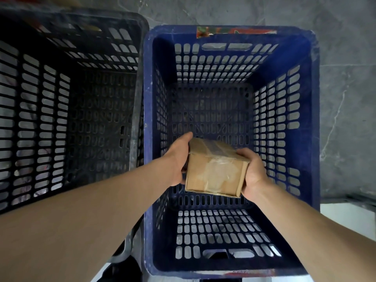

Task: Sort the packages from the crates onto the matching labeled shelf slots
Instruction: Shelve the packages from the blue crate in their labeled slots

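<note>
A small brown cardboard package point(215, 171), sealed with clear tape, hangs inside the blue slatted crate point(313, 119), above its floor. My left hand point(177, 159) grips its left side, thumb along the top edge. My right hand point(252, 171) grips its right side, fingers curled under it. Nothing else lies in the blue crate that I can see. A black slatted crate point(138, 78) stands right beside it on the left; its dark floor shows no package.
Both crates stand on a grey marbled floor point(345, 88). A torn coloured label point(234, 31) sticks to the blue crate's far rim. A white surface point(350, 216) shows at the right edge, below the floor. No shelf is in view.
</note>
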Available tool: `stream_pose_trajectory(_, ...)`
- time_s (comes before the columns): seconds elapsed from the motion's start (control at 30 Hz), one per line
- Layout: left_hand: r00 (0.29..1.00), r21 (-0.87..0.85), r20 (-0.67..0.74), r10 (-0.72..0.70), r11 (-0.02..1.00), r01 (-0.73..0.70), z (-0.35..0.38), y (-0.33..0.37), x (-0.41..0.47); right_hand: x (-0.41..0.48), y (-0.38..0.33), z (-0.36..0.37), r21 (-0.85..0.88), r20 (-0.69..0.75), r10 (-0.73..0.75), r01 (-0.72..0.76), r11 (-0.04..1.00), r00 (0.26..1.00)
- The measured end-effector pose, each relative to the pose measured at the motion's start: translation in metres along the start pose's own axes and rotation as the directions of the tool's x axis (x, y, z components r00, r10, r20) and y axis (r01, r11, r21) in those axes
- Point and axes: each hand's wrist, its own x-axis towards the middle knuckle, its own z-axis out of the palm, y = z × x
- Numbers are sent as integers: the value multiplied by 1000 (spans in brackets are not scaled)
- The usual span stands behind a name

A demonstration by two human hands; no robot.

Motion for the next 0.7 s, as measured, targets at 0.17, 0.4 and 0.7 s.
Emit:
stream_pose_trajectory(0.17,999,-17,-30,45,999,-45,3,-2,1,3,3,-6,3,-20,-118,118,993,993)
stream_pose_trajectory(0.4,999,-11,-20,28,1000,-28,7,-11,9,2,9,5,-116,-65,-73,65,991,995)
stream_pose_trajectory(0.7,999,-21,-34,18,1000,-18,11,-18,25,8,13,18,-115,-21,48,-50,992,999)
